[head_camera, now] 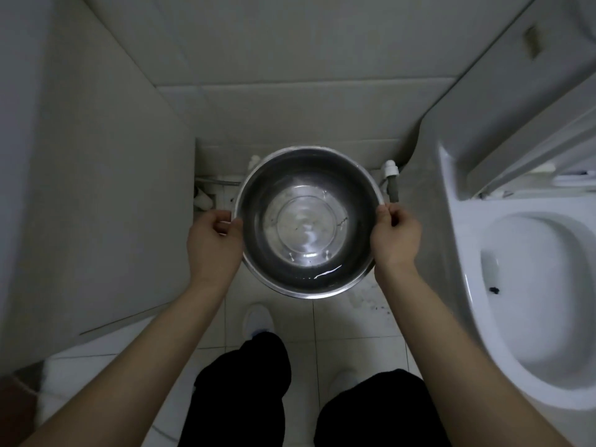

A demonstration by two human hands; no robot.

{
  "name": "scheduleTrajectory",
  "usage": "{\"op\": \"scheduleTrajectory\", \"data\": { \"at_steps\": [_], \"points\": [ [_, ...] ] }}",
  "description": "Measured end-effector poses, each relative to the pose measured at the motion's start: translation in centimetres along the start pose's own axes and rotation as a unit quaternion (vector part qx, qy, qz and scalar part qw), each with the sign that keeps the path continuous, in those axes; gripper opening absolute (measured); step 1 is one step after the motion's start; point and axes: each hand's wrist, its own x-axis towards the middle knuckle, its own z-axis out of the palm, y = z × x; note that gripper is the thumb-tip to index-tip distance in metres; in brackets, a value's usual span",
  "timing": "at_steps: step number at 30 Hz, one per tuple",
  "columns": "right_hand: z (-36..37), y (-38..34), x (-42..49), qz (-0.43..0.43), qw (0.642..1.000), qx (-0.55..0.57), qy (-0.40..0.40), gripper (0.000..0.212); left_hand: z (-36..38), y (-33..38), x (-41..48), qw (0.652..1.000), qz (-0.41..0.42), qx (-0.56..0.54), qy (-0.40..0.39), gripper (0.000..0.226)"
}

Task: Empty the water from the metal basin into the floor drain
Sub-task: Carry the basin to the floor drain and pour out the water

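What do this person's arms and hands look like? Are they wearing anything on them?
Both forearms are bare to the frame's edge, no sleeves in view. The left hand and right hand wear no gloves; no watch, bracelet or ring shows. Below: black trousers, a white shoe.

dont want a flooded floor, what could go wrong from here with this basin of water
No floor drain is in view, so tipping the metal basin might spread water over the tiles. The left hand and right hand grip only its rim, so it could slip as it tilts. The white shoe below may get splashed.
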Motion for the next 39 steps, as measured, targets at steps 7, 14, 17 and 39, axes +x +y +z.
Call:
{"op": "scheduleTrajectory", "data": {
  "at_steps": [7,14,17,39],
  "points": [
    [3.0,4.5,3.3,-0.018,1.0,0.001,-0.001,0.022,3.8,-3.8,2.7,1.0,0.007,-0.005,-0.011,0.017],
    [6.5,8.6,7.4,-0.024,0.999,-0.025,-0.007,0.026,8.3,-8.9,5.7,0.999,-0.004,-0.009,-0.04,0.002],
    [7.7,10.2,9.3,-0.022,0.999,-0.031,-0.013,0.025,10.0,-10.3,6.8,0.999,-0.004,-0.007,-0.054,0.004],
    [10.1,16.7,16.5,-0.052,0.995,-0.084,-0.015,0.021,18.7,-18.9,9.0,0.994,-0.022,-0.065,-0.089,0.003]
  ]
}}
